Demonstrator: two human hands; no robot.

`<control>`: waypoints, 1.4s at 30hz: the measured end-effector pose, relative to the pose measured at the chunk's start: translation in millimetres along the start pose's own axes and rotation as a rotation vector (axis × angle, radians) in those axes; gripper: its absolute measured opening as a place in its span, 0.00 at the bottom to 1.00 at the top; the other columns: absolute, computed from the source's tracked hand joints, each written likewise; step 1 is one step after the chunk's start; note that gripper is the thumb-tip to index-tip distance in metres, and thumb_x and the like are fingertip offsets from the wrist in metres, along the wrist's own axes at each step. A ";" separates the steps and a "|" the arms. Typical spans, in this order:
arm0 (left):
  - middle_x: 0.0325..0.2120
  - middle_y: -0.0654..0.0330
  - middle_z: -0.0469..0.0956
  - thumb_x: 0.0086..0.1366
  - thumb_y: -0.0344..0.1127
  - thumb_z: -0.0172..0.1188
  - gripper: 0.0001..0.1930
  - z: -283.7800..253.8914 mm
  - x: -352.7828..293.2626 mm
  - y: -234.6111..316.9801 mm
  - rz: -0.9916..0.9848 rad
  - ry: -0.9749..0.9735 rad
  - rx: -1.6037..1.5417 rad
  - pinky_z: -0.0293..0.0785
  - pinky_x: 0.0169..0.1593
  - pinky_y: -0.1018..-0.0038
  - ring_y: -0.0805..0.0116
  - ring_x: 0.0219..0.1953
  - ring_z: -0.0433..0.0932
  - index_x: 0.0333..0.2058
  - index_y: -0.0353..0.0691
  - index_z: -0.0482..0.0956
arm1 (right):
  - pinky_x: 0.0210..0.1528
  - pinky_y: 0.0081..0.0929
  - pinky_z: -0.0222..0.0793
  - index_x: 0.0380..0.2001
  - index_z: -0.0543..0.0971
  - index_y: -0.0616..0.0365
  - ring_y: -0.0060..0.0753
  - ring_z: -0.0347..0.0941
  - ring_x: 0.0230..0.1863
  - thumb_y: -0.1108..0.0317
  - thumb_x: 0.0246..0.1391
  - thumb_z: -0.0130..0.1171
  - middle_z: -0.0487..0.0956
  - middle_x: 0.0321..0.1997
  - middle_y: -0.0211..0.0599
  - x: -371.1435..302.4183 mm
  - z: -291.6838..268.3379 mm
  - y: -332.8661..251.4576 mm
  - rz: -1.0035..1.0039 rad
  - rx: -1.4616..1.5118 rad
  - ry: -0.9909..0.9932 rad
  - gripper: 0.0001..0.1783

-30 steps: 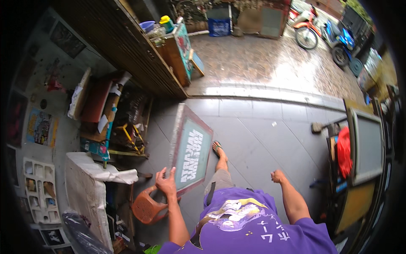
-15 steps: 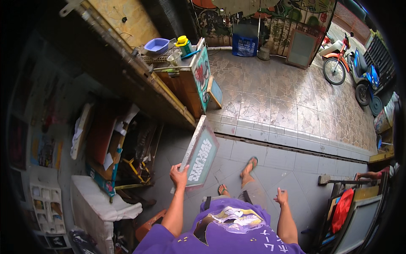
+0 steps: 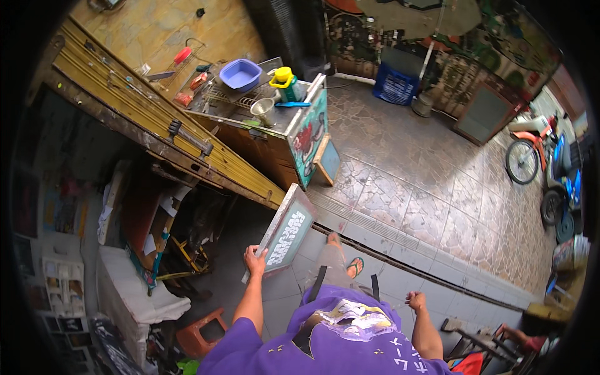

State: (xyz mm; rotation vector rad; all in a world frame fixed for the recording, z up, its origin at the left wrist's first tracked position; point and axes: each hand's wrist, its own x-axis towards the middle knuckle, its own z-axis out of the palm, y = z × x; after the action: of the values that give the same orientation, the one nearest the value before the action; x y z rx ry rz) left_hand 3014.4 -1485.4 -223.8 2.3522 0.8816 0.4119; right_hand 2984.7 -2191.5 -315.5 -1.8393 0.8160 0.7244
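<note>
My left hand (image 3: pixel 255 258) is closed round the lower left edge of a silk-screen printing frame (image 3: pixel 274 235), a framed panel with teal mesh and white lettering. It hangs tilted at my left side, its upper corner near the end of the yellow metal door track (image 3: pixel 244 179). My right hand (image 3: pixel 415 300) is out to the right, fingers loosely curled, with nothing visible in it.
A cabinet (image 3: pixel 303 134) ahead left carries a purple basin (image 3: pixel 240 75), a yellow-capped green container (image 3: pixel 287 86) and a cup (image 3: pixel 262 110). A small framed board (image 3: pixel 327 160) leans on it. A floor track (image 3: pixel 425 265) crosses ahead. At right, another person's hand (image 3: pixel 509 334) shows.
I have stepped forward, and the view has turned left. The cabinet is nearer, with the screen frame still in my left hand. My right hand's fingers have curled in.
</note>
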 end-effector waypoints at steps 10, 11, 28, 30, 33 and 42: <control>0.37 0.56 0.83 0.47 0.38 0.82 0.21 56.3 63.2 -22.5 -0.215 0.019 -0.013 0.74 0.52 0.56 0.50 0.45 0.80 0.37 0.43 0.79 | 0.25 0.33 0.76 0.36 0.78 0.64 0.35 0.82 0.25 0.61 0.73 0.50 0.82 0.27 0.42 120.0 -0.8 -266.3 -0.242 -0.095 -0.082 0.17; 0.36 0.56 0.83 0.46 0.38 0.82 0.22 57.4 70.8 -36.1 -0.254 0.032 -0.026 0.74 0.52 0.56 0.50 0.44 0.81 0.36 0.43 0.79 | 0.25 0.33 0.76 0.37 0.78 0.64 0.35 0.82 0.25 0.61 0.73 0.50 0.82 0.28 0.42 129.6 4.5 -287.2 -0.270 -0.128 -0.105 0.17; 0.55 0.42 0.81 0.55 0.49 0.78 0.37 49.5 127.0 11.5 -0.671 -0.014 0.327 0.75 0.62 0.58 0.45 0.58 0.80 0.61 0.41 0.79 | 0.29 0.29 0.77 0.36 0.83 0.66 0.32 0.83 0.27 0.58 0.70 0.56 0.85 0.30 0.40 209.4 -67.4 -363.6 -0.210 -0.389 -0.216 0.19; 0.55 0.42 0.81 0.55 0.50 0.77 0.37 66.1 107.3 43.5 -0.752 -0.038 0.218 0.74 0.63 0.59 0.45 0.59 0.79 0.61 0.40 0.79 | 0.29 0.28 0.78 0.35 0.84 0.68 0.31 0.84 0.27 0.58 0.67 0.60 0.86 0.30 0.41 226.8 -88.6 -363.4 -0.217 -0.491 -0.217 0.19; 0.56 0.42 0.80 0.59 0.53 0.73 0.35 91.5 52.7 87.0 -0.726 -0.093 0.102 0.73 0.64 0.60 0.47 0.60 0.78 0.60 0.37 0.79 | 0.31 0.27 0.79 0.31 0.86 0.69 0.31 0.84 0.28 0.58 0.64 0.65 0.87 0.29 0.41 254.8 -98.2 -380.0 -0.341 -0.563 -0.272 0.20; 0.58 0.46 0.80 0.60 0.65 0.67 0.38 199.1 -205.0 229.9 -0.926 -0.553 0.022 0.71 0.66 0.61 0.50 0.63 0.76 0.59 0.43 0.81 | 0.28 0.37 0.78 0.28 0.77 0.65 0.36 0.82 0.23 0.47 0.52 0.76 0.82 0.22 0.45 358.7 -120.2 -427.9 -0.477 -0.987 -0.037 0.28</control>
State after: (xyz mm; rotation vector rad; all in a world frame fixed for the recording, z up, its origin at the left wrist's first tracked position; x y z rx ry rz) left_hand 3070.8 -1846.6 -252.4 1.6604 1.5134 -0.5891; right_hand 3553.2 -2246.8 -323.0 -2.7313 -0.0967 0.9143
